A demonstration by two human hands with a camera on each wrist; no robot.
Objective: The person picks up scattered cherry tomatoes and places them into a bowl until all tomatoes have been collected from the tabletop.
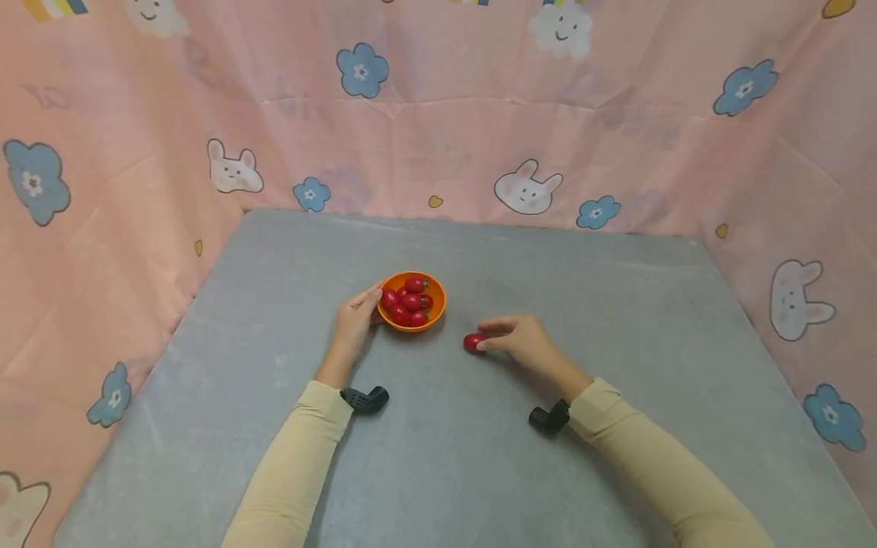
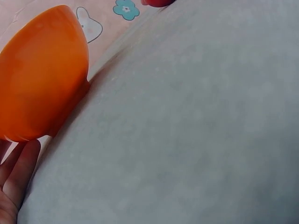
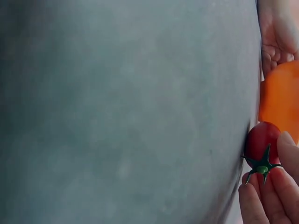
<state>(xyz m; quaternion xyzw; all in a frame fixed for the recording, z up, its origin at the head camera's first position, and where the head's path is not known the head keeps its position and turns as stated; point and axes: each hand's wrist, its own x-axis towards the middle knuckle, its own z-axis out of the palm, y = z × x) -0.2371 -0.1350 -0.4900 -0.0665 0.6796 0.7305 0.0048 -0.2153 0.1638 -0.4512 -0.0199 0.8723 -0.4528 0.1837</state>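
Observation:
An orange bowl (image 1: pixel 440 313) stands on the grey table, holding several red cherry tomatoes (image 1: pixel 411 302) with green stems. Against its left side rests my left hand (image 1: pixel 352 323); in the left wrist view its straight fingers (image 2: pixel 21 170) touch the bowl's outer wall low down. To the right and slightly nearer, my right hand (image 1: pixel 524 342) pinches a single cherry tomato (image 3: pixel 262 141) between thumb and fingers, close over the tabletop. That tomato's green leafy cap shows in the right wrist view, facing the fingers.
The grey table (image 1: pixel 438 457) runs back to a pink curtain (image 1: pixel 425 137) printed with rabbits, clouds and blue flowers, which also hangs along both sides. A dark wrist device (image 1: pixel 366 399) is on the left wrist and another device (image 1: pixel 550 418) on the right.

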